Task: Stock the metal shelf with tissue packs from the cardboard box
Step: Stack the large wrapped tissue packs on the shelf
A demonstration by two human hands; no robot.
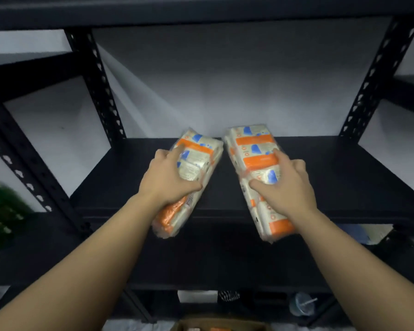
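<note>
Two tissue packs in clear wrap with orange and blue print are held over the black metal shelf board (332, 177). My left hand (167, 180) grips the left tissue pack (196, 149) from above, thumb along its right side. My right hand (287, 185) grips the right tissue pack (256, 144) the same way. Both packs lie lengthwise, far ends near the shelf's back, near ends sticking out past the front edge. The cardboard box (220, 324) shows at the bottom edge, with something orange inside.
Perforated black uprights (98, 87) (378, 75) frame the bay in front of a white wall. A neighbouring rack at left holds something green (3, 211). Below, on the floor, stand a clear lidded cup (301, 304) and a striped item (228, 296).
</note>
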